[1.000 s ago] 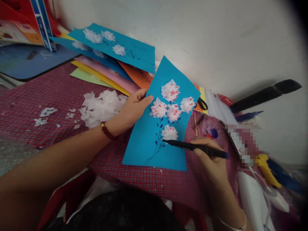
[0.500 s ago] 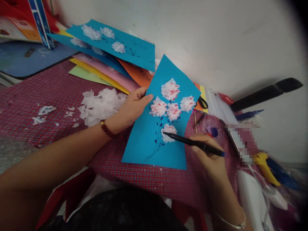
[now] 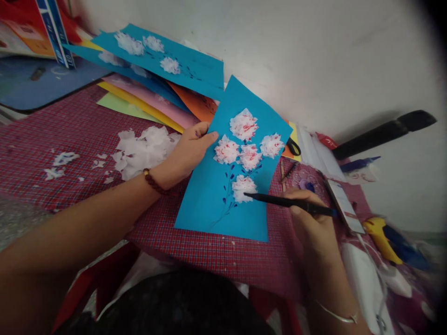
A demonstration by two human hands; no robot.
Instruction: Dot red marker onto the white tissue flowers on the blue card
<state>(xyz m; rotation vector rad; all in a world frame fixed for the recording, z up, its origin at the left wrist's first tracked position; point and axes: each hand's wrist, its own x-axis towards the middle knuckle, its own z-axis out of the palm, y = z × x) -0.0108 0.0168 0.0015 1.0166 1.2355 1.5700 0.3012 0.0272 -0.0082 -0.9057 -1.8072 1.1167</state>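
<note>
A blue card [image 3: 206,195] with several white and pink paper flowers and dark painted stems is tilted up over the checked cloth. My left hand [image 3: 190,151] grips its left edge, thumb on the front. My right hand [image 3: 310,214] is closed around a slim black brush or pen [image 3: 279,200]. The dark tip meets the lowest flower [image 3: 241,186], at its lower right part. Beside my left hand lies a heap of white paper pieces [image 3: 139,151].
Behind stand more flowered blue cards [image 3: 206,77] over coloured sheets [image 3: 139,102]. At the right are a clear palette [image 3: 301,181], a phone-like device [image 3: 345,204], a yellow and blue tool [image 3: 380,237] and a white power strip [image 3: 363,279]. Paper scraps [image 3: 64,159] lie left.
My right hand and the black tool have shifted right, the tip moving from the flower's left part to its lower right. My left hand still holds the card.
</note>
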